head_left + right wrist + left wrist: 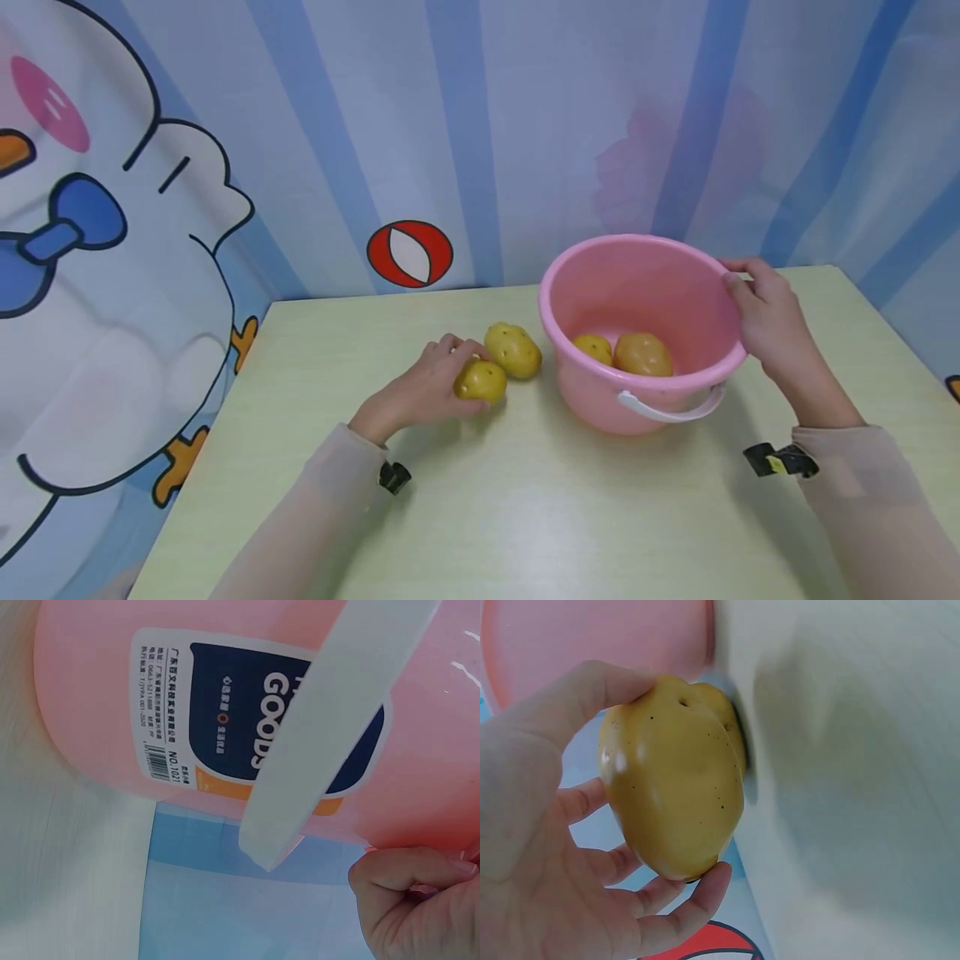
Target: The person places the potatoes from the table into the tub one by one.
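While the right hand (774, 321) grips the bucket (596, 398) by its rim, seemingly for steadiness, I remotely have the left hand (433, 383) finger-clasp a potato (483, 383) left of it.

1. Pink bucket (600, 398), label (244, 712), navy panel (225, 697): "GOODS", another word mostly hidden by the white handle (330, 727).
2. Label's white strip (156, 682): "NO.1021" near a barcode (156, 763).
3. Same strip: Chinese lines, one ending "有限公司".

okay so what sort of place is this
Probably a staged tabletop corner, perhaps for play: a striped, cartoon-printed backdrop, a pale table before it, and a pink bucket holding potatoes.
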A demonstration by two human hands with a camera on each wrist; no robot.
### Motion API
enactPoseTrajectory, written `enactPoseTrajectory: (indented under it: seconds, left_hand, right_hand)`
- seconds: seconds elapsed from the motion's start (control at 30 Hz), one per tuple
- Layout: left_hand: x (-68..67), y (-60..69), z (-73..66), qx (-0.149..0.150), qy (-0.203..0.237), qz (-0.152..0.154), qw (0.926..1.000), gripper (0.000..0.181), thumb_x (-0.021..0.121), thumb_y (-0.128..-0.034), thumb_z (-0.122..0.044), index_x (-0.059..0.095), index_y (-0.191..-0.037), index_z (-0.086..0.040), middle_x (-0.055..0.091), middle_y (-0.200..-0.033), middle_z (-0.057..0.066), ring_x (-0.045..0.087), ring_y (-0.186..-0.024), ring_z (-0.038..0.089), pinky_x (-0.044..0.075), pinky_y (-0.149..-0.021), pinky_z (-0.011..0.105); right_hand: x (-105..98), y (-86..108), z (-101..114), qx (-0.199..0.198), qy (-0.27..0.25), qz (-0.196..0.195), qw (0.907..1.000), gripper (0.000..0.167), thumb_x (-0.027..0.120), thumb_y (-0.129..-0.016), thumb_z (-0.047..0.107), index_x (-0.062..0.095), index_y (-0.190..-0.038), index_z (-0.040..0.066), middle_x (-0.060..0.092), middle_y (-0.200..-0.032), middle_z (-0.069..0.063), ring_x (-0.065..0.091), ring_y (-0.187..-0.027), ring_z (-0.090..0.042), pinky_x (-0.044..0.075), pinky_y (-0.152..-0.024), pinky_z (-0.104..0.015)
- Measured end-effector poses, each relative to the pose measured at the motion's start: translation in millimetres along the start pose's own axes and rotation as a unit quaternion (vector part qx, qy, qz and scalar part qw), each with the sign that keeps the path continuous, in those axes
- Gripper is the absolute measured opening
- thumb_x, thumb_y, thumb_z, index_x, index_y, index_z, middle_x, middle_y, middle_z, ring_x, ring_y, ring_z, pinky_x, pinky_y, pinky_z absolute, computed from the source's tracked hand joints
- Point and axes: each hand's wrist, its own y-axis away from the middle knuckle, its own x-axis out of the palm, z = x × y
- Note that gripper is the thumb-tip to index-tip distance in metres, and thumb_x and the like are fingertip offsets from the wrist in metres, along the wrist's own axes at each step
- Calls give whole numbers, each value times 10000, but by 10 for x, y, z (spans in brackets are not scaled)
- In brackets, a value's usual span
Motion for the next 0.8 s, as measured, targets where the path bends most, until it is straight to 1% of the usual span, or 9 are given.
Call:
enactPoseTrajectory:
  seconds: [0.13,0.33,0.57,0.8]
  left_hand:
    - [-62,1,-28,112,-41,-57,9999,558,773,-853,-376,509,-1315,-210,457,-1268,99,436,-1098,270,470,-889,430]
    - [-152,18,-56,183,-46,-125,9997,555,768,-855,-380,508,-1313,-205,467,-1252,105,442,-1078,271,474,-871,416]
    - [-267,49,-97,283,42,-226,9993,548,770,-857,-364,502,-1308,-207,466,-1232,96,441,-1075,268,479,-847,406]
    - [-390,68,-172,560,122,-331,9978,549,778,-853,-366,508,-1304,-207,470,-1248,95,446,-1068,270,478,-843,405]
  right_hand:
    - [-3,4,-2,-1,-28,9,10000,520,289,-1097,276,362,-1464,-85,550,-1193,-364,583,-706,7,514,-579,-215]
    - [0,0,2,13,-3,11,10000,519,288,-1096,278,369,-1460,-84,559,-1177,-361,590,-700,-12,516,-572,-230]
    - [7,-7,-8,12,13,15,10000,517,283,-1098,266,361,-1463,-91,552,-1189,-373,580,-694,11,508,-570,-215]
    - [15,-19,-9,34,34,10,10000,517,286,-1098,263,357,-1463,-96,540,-1209,-372,562,-712,28,503,-577,-197]
